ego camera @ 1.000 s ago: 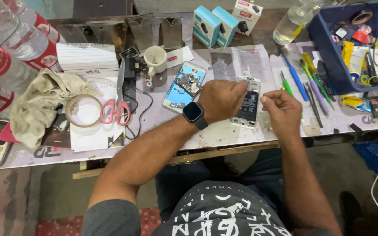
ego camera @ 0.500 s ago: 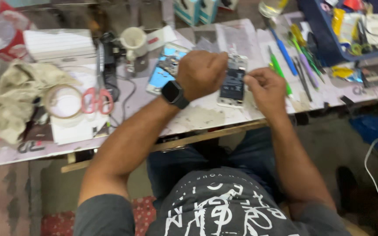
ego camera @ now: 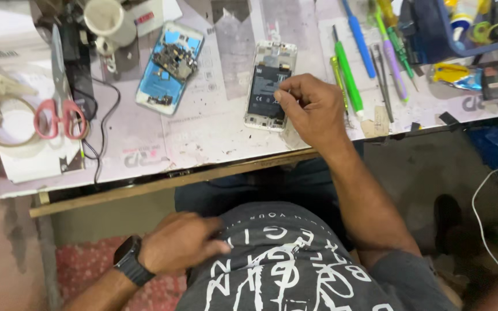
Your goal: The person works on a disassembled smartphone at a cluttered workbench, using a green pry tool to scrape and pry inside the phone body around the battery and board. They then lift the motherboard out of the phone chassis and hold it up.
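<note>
Left hand (ego camera: pixel 183 242) is now resting off the worktop (ego camera: pixel 203 138) against the dark shirt (ego camera: pixel 283 259), grip loose and holding nothing; half a second ago it was steadying the phone. Right hand (ego camera: pixel 312 109) alone is working the opened white phone (ego camera: pixel 269 86), fingertips pinching narrow at its right edge; whether they are holding anything, can't tell. Phone is lying back-up near the worktop's front edge, long axis running front-to-back, top end pointing at the far edge.

Light was even and fairly bright on the desk (ego camera: pixel 203 132); floor below was dimmer. Shadows soft. Slight motion blur overall; left edge overexposed, washed out.
</note>
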